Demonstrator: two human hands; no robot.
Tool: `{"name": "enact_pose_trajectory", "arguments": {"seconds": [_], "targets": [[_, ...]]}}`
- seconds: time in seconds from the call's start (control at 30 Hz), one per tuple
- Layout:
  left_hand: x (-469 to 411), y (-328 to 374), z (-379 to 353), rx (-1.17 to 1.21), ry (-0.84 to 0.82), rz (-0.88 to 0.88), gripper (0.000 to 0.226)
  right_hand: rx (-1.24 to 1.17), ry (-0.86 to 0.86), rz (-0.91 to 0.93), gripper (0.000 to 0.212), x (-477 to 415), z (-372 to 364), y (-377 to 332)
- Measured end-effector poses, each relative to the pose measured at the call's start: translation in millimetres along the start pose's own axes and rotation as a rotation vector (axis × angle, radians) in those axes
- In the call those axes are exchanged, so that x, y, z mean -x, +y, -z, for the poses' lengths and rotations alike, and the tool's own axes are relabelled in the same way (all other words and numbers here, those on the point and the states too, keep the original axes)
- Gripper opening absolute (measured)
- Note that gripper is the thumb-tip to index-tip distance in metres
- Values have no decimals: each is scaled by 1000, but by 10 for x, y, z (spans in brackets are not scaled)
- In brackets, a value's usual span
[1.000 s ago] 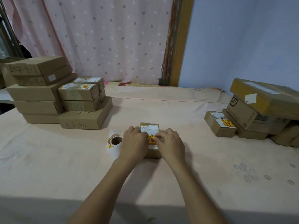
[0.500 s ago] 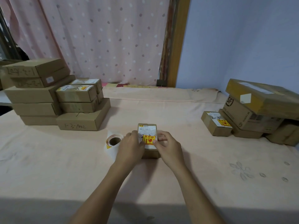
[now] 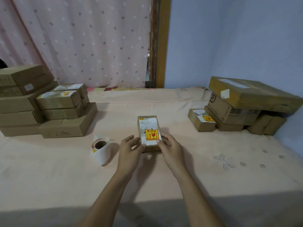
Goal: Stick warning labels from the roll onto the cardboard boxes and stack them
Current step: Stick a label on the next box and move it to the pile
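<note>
Head view: both forearms reach up from the bottom edge toward frame centre.
Left hand [image 3: 129, 150]: fingers loosely spread, thumb touching the box's near left corner.
Right hand [image 3: 172, 149]: fingers curled round the box's right side, thumb on top.
Box [image 3: 148, 126]: frame centre on the table [image 3: 213, 177], yellow warning label [image 3: 152, 134] stuck on top.
Label roll [image 3: 100, 149]: just left of the left hand.

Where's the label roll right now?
In the head view, the label roll lies on its side on the table, just beyond the left hand on its left side, in front of the left box stack.
</note>
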State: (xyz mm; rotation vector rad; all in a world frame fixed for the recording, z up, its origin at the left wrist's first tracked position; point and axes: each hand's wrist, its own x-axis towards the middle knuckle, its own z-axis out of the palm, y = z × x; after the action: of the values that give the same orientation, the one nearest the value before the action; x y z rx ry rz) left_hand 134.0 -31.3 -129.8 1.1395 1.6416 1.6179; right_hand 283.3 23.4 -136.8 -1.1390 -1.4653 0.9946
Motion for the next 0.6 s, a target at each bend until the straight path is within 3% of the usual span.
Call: {"name": "enact_pose_trajectory", "arguments": {"seconds": [0.17,0.3,0.6], "targets": [[40,130,-302,156,-161,-57,38,-7,46,75,31,-71,331,-40],[14,248,-632,142,-235,-103,45,38,117,132,39,-186,627,-30],[-254,606,-1720,124,-347,-140,48,135,475,84,29,-598,1283,-91]]}}
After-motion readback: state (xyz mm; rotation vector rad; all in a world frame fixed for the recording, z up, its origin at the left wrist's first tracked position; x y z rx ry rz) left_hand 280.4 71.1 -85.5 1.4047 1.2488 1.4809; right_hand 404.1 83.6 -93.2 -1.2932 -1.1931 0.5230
